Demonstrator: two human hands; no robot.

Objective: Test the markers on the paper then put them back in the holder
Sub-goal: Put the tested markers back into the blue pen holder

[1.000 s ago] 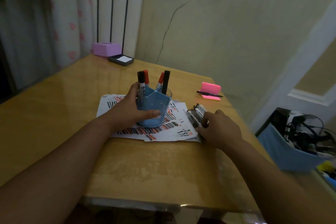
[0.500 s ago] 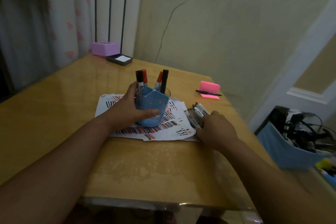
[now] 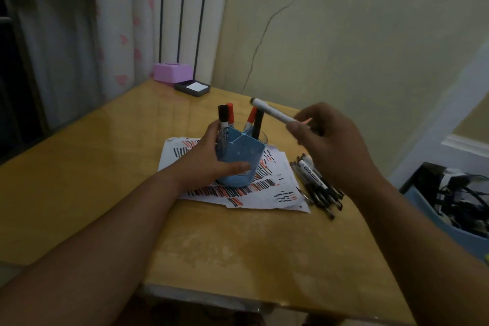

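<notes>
Our left hand [image 3: 205,164] gripped the blue marker holder [image 3: 250,152], thumb across its front wall, as it stood on the scribbled paper [image 3: 280,193]. Our right hand [image 3: 330,145] pinched a white marker [image 3: 272,111] by one end, raised just right of the holder, its free end tilted up over the rim. Four capped markers [image 3: 223,119] stood inside. A pile of black markers [image 3: 317,188] lay on the table [image 3: 225,246], below the right hand.

Table [image 3: 238,259] carries paper [image 3: 280,194], loose markers [image 3: 316,185], a pink box [image 3: 172,72].

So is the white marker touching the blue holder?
Apart. The head view shows the white marker held up by the right hand, with table showing between it and the rim of the blue holder.
</notes>
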